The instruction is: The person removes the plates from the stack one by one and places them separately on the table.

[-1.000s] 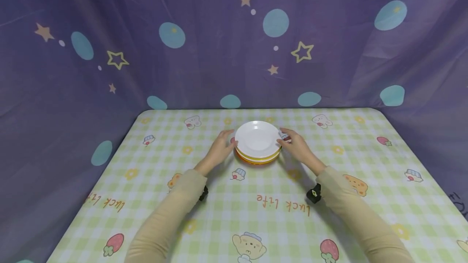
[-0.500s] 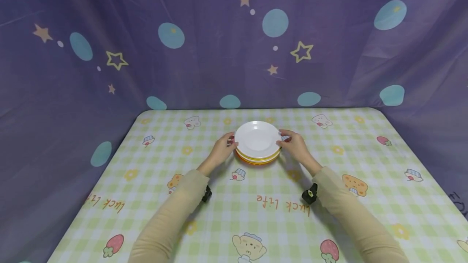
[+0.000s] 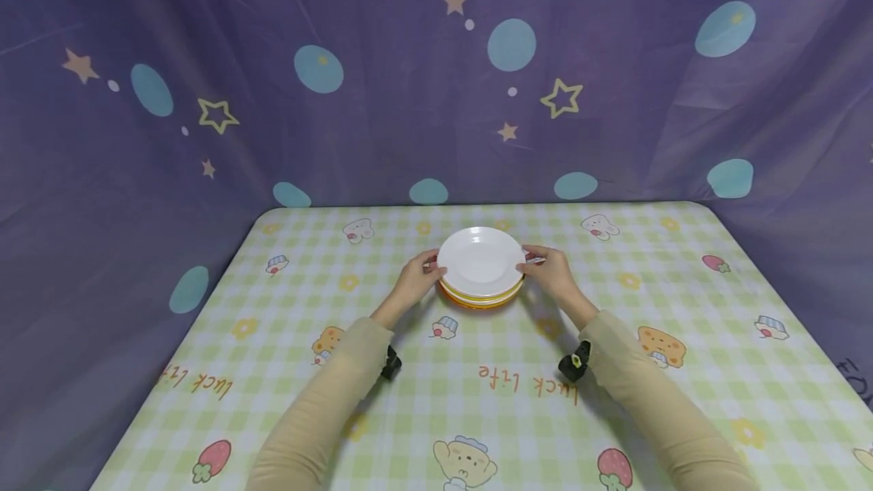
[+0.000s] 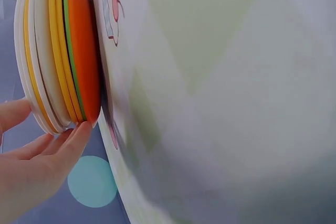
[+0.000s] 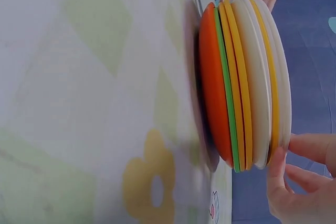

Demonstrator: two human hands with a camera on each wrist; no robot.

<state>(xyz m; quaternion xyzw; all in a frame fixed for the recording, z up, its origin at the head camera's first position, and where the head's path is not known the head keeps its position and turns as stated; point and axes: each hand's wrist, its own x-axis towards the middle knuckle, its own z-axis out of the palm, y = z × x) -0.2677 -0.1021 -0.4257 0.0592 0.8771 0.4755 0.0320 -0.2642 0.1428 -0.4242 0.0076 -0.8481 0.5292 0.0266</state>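
Observation:
A stack of round plates (image 3: pixel 480 298) sits in the middle of the far part of the table, topped by a white plate (image 3: pixel 480 260). In the right wrist view, yellow plates, a green plate (image 5: pixel 227 87) and an orange bottom plate (image 5: pixel 212 87) show below it. My left hand (image 3: pixel 411 282) holds the stack's left side, thumb near the top rim and fingers along the edge down to the orange plate. On the opposite side, my right hand (image 3: pixel 554 277) grips the rim near the upper plates. The far ends of some fingers are hidden.
A green and white checked cloth (image 3: pixel 518 430) with printed cartoons covers the table. Behind and at the sides hangs a purple curtain (image 3: pixel 409 127) with stars and blue ovals. A black wrist device (image 3: pixel 575 362) is worn at the right wrist, another (image 3: pixel 392 363) at the left.
Both wrists have drawn slightly inward, and the left fingers sit a little lower against the stack. The plates have hardly moved.

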